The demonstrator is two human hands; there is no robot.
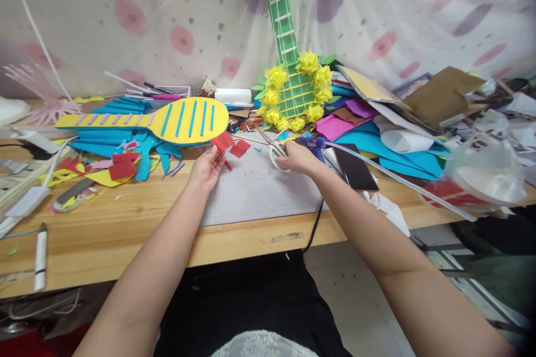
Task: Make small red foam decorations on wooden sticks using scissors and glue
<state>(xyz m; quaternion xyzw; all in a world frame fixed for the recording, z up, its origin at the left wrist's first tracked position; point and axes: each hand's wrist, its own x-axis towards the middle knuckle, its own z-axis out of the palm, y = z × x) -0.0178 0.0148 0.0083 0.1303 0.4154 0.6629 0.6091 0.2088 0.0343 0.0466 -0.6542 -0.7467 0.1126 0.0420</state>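
Note:
Pinched in my left hand (206,170) is a piece of red paper (221,142), held above the left part of a grey cutting mat (247,195). Another red paper square (240,148) is just right of it. My right hand (299,159) grips white-handled scissors (276,155), their blades pointing up and left, apart from the red paper. Behind my left hand lies a yellow paddle-shaped cutout (190,120) with blue and pink strips across it. A green paper guitar (288,89) ringed with yellow paper flowers stands against the back curtain.
Blue paper strips and scraps (121,145) crowd the left. A blue glue gun (314,145) with a long clear glue stick, a black phone (355,167) and stacked coloured paper (402,150) lie right. A white marker (41,256) is near the front left edge.

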